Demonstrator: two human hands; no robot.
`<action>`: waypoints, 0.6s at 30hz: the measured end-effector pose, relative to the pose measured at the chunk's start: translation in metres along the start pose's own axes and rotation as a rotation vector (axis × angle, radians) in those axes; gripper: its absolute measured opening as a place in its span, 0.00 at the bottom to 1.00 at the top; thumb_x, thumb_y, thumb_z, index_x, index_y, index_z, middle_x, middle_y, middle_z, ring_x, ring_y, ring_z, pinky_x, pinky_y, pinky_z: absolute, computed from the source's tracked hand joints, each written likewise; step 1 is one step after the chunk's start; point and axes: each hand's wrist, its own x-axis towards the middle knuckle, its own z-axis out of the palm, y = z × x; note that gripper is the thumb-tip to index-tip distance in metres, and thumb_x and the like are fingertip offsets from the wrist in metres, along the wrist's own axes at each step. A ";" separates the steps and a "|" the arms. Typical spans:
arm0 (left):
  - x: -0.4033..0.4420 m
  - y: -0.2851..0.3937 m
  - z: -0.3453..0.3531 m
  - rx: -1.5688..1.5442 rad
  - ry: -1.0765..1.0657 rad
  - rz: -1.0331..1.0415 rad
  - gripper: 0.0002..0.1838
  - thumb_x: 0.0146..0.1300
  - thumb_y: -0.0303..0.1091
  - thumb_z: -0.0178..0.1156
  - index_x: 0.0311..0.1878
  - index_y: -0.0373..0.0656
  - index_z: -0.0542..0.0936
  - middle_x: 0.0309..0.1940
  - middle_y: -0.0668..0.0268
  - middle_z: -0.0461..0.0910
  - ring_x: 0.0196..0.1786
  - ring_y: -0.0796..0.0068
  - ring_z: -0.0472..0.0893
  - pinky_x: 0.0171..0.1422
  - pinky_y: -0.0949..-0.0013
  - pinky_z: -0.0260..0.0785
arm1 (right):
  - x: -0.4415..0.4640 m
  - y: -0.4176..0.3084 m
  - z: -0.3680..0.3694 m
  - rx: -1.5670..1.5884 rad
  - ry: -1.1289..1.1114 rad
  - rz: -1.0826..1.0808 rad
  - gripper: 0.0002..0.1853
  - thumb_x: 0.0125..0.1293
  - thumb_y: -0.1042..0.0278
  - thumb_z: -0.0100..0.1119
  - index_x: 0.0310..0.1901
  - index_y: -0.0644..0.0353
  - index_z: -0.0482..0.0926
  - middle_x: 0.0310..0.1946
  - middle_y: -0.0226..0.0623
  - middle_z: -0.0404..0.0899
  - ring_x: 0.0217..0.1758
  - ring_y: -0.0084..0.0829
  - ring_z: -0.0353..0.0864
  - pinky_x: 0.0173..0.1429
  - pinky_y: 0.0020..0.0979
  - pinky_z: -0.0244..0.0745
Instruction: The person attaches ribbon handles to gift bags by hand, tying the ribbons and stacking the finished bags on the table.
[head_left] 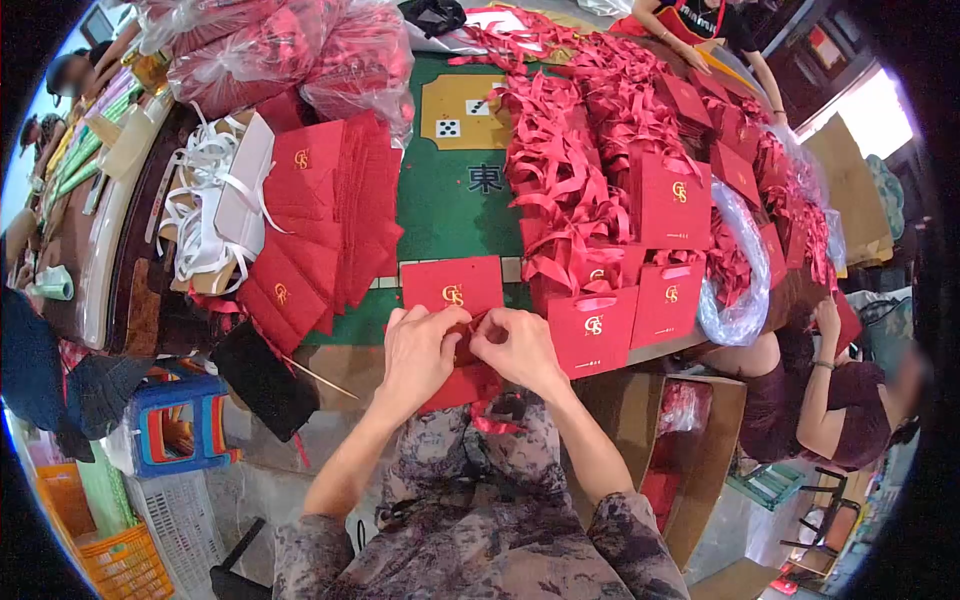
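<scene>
A red paper bag (455, 275) with a gold emblem lies flat at the table's near edge, directly before me. My left hand (420, 345) is closed on its lower part, thumb and fingers pinched together. Close beside it, my right hand (520, 348) pinches what looks like a thin red ribbon at the same spot. The fingertips nearly meet and hide the exact grip. More red paper (455, 388) shows below my hands, and a loose red ribbon end (497, 422) hangs over my lap.
Fanned red bags (325, 200) and a box of white ribbons (235, 190) lie left. Rows of ribboned red bags (675, 200) fill the right, with a clear plastic roll (735, 270). A cardboard box (695, 470) stands below right. Other people work at the right and far side.
</scene>
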 end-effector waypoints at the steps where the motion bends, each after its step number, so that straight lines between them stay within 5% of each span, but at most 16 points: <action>1: 0.000 -0.002 0.002 -0.022 -0.035 -0.018 0.09 0.56 0.28 0.67 0.40 0.48 0.83 0.31 0.66 0.85 0.36 0.63 0.79 0.46 0.60 0.62 | 0.002 0.000 -0.002 -0.035 -0.034 0.012 0.08 0.53 0.67 0.66 0.29 0.63 0.83 0.25 0.41 0.84 0.30 0.37 0.85 0.38 0.35 0.79; 8: 0.009 -0.011 0.007 -0.105 -0.040 -0.058 0.06 0.58 0.30 0.66 0.39 0.46 0.83 0.29 0.65 0.86 0.33 0.65 0.82 0.43 0.63 0.65 | -0.002 -0.003 0.009 -0.141 0.186 -0.265 0.07 0.53 0.71 0.66 0.28 0.62 0.77 0.24 0.40 0.77 0.29 0.41 0.80 0.34 0.41 0.75; 11: 0.012 -0.016 0.006 -0.316 -0.140 -0.272 0.06 0.58 0.31 0.66 0.38 0.43 0.82 0.30 0.64 0.86 0.31 0.70 0.84 0.38 0.66 0.69 | -0.004 0.000 0.017 -0.085 0.227 -0.284 0.06 0.53 0.72 0.65 0.29 0.62 0.77 0.24 0.40 0.76 0.29 0.42 0.79 0.33 0.42 0.74; 14: 0.009 -0.026 0.015 -0.360 -0.113 -0.280 0.06 0.58 0.33 0.66 0.36 0.43 0.82 0.27 0.61 0.86 0.30 0.60 0.86 0.36 0.61 0.75 | -0.003 0.006 0.022 -0.081 0.263 -0.302 0.07 0.53 0.71 0.66 0.28 0.63 0.77 0.25 0.41 0.77 0.29 0.41 0.80 0.34 0.41 0.75; 16: 0.004 -0.028 0.021 -0.406 -0.105 -0.243 0.05 0.58 0.31 0.66 0.36 0.42 0.83 0.31 0.62 0.86 0.30 0.70 0.84 0.37 0.66 0.70 | -0.002 0.010 0.018 -0.040 0.160 -0.194 0.07 0.54 0.70 0.65 0.28 0.63 0.78 0.25 0.41 0.78 0.29 0.40 0.81 0.34 0.40 0.75; 18: 0.001 -0.028 0.022 -0.260 -0.084 -0.132 0.05 0.57 0.31 0.67 0.36 0.43 0.83 0.30 0.62 0.86 0.31 0.68 0.84 0.39 0.65 0.70 | 0.003 0.012 0.011 -0.041 -0.015 -0.049 0.09 0.54 0.66 0.65 0.29 0.64 0.80 0.27 0.42 0.82 0.30 0.38 0.83 0.36 0.37 0.77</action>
